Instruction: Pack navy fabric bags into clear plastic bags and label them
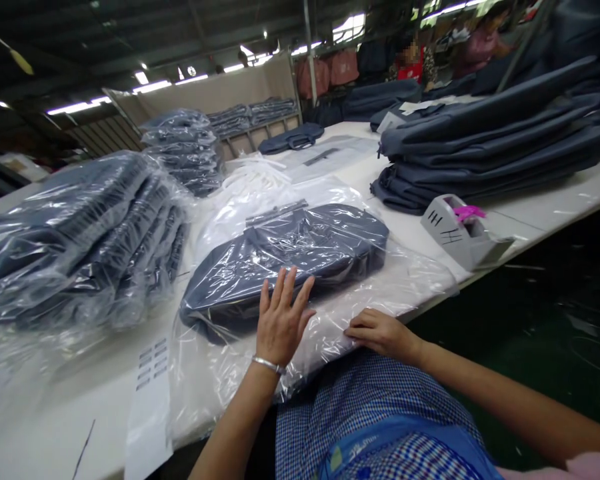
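Observation:
In front of me a dark blue bag (290,250) lies inside a clear plastic bag (405,273) on the white table. My left hand (281,327), with a bracelet at the wrist, rests flat with fingers spread at the near side of the blue bag, on the plastic. To its right, my right hand (380,333) is closed on the near edge of the clear plastic by the table's front edge. Its fingertips pinch the film. A strip with dark printing runs along the plastic behind the blue bag.
Plastic-wrapped blue bags (70,233) are piled at left, with another wrapped stack (183,147) behind. Unwrapped blue bags (480,147) are stacked at right, near a grey holder (455,230) with something pink. A sheet of printed labels (150,400) lies at front left. People work in the background.

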`<action>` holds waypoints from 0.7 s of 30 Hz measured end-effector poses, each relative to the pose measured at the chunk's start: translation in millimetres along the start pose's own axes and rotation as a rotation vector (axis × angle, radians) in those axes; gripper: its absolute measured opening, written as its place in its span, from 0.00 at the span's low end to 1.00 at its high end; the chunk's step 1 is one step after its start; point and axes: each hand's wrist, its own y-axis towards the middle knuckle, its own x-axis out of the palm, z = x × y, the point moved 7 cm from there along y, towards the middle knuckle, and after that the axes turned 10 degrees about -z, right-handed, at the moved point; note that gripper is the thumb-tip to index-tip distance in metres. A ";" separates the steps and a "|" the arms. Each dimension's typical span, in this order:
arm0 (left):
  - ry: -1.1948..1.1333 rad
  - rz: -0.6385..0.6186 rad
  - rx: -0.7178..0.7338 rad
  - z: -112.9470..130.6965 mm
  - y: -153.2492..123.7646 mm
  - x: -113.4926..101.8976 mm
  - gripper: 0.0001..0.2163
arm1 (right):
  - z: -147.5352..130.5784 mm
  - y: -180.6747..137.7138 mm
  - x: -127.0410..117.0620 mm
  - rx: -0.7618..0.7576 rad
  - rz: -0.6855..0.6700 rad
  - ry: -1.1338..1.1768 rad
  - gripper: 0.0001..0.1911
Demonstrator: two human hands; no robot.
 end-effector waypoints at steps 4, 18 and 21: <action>0.062 -0.126 0.020 -16.9 30.6 24.7 0.45 | 4.7 6.3 -6.1 0.030 0.016 0.208 0.10; 0.108 -0.050 0.001 -20.8 10.1 53.3 0.30 | -26.6 -42.6 -8.1 0.073 0.095 0.006 0.15; 0.110 -0.033 0.032 -16.3 -0.1 59.3 0.28 | -32.7 -47.4 -3.0 0.035 0.118 -0.023 0.15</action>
